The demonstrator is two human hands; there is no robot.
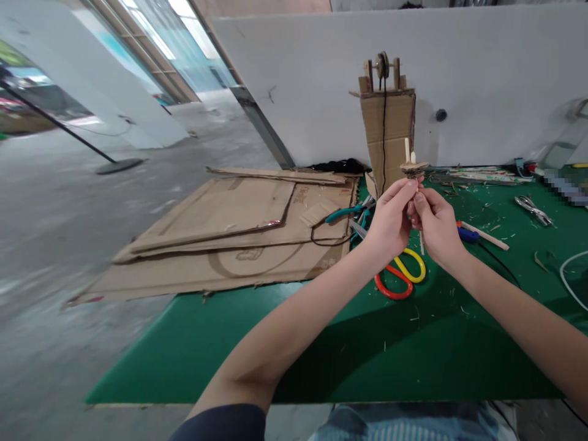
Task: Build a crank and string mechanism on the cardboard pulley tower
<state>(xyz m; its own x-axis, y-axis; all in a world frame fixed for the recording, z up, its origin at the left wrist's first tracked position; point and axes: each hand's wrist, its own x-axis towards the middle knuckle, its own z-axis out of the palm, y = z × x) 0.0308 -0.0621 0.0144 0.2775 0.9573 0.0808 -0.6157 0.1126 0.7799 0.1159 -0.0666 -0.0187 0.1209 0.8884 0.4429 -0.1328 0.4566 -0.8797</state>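
Cardboard disc (pixel 413 166) on pale stick (pixel 407 147).
The stick is pinched upright below the disc by closed fingertips of the left hand (pixel 390 222) and right hand (pixel 437 224).

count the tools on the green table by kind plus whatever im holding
scissors: 1
pliers: 2, teal-handled pliers and metal pliers
blue-handled tool: 1
disc on a stick, in left hand and right hand: 1
total: 5
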